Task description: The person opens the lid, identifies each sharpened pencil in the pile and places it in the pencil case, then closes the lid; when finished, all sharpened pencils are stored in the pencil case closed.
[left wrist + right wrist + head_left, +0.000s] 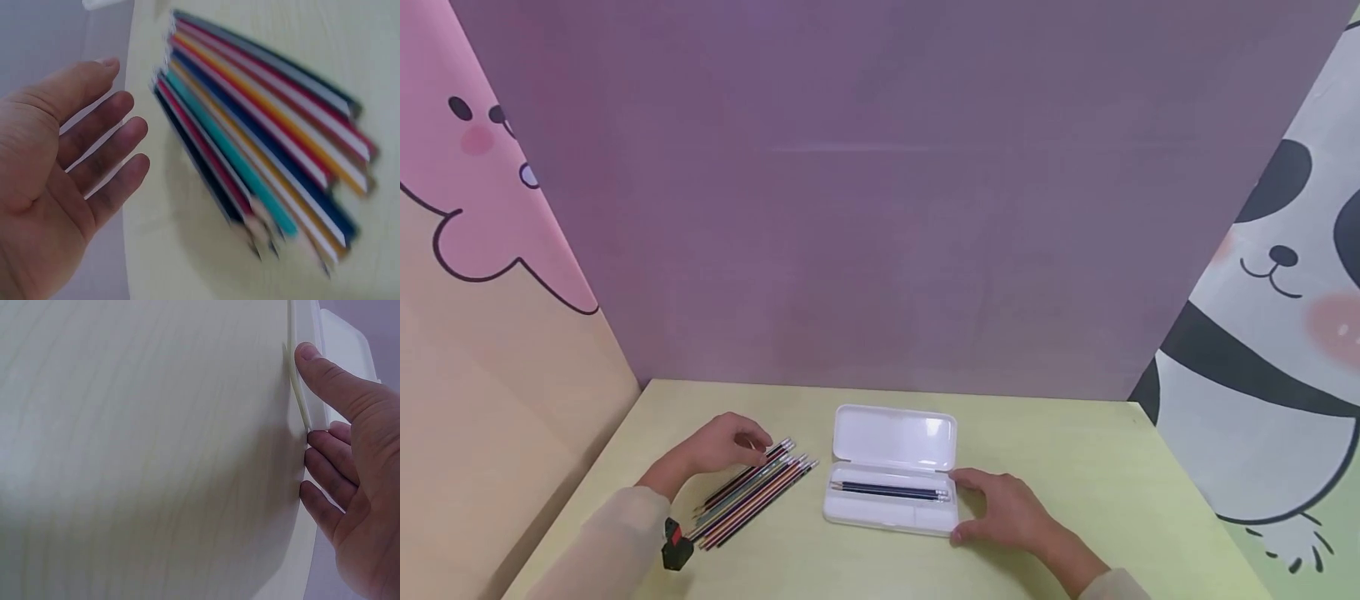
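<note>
A white plastic pencil case (865, 512) lies on the table with its lid (887, 437) swung back. Inside it rest dark blue pencils (891, 492), their white-eraser ends toward the right. My right hand (1007, 510) holds the case's right end, thumb at the front corner and index finger at the back corner. In the right wrist view, that thumb presses the side of the case (311, 403). Above a fanned bunch of loose, many-coloured pencils (756, 500) hovers my left hand (726, 442). The left wrist view shows its fingers apart and loosely bent, beside the eraser ends, with nothing in them.
A small black and red object (676, 546) shows by the left sleeve. The pale yellow table (1075, 467) ends at a purple back panel (887, 250). Side walls carry a pink cartoon figure (445, 167) and a panda (1277, 333).
</note>
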The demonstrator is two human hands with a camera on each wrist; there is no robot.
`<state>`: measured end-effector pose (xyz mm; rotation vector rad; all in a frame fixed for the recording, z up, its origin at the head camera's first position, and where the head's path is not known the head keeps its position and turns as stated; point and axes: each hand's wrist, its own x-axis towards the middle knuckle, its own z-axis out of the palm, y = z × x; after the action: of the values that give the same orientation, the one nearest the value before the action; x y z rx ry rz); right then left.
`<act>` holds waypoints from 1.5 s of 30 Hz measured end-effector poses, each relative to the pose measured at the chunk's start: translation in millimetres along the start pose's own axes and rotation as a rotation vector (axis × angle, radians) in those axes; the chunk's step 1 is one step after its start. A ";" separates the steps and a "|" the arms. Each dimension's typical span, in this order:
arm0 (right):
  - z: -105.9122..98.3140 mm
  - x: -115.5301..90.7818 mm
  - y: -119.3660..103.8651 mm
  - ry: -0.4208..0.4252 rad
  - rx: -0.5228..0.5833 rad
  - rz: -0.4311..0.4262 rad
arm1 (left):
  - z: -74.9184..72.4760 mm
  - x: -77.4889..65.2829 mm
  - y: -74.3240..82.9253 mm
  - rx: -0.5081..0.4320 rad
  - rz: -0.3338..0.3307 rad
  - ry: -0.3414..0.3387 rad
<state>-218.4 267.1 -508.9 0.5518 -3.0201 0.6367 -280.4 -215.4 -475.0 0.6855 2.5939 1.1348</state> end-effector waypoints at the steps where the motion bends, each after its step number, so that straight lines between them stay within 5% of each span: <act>1: -0.4 0.0 0.1 0.001 0.001 0.000 | -2.5 -3.0 -2.8 -0.011 -0.003 -0.008; 14: 1.0 1.0 2.1 0.008 0.006 -0.002 | -8.9 -24.6 -30.2 -0.140 -0.100 -0.062; 28: -1.0 -1.1 1.3 0.007 0.005 -0.020 | -2.2 -22.3 -37.0 -0.165 -0.073 -0.026; 34: 0.4 -0.2 2.2 0.005 0.013 -0.006 | 0.7 -21.3 -33.0 -0.112 -0.093 0.005; 41: 1.5 0.1 4.2 0.004 -0.004 -0.013 | 4.6 -18.1 -29.8 0.004 -0.041 0.036; 45: 1.8 0.0 4.2 0.012 -0.011 -0.029 | 7.7 -15.5 -30.5 0.045 -0.103 0.067</act>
<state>-219.8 270.0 -512.3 0.5873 -2.9966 0.6199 -273.9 -236.4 -502.3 0.5241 2.6842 1.0893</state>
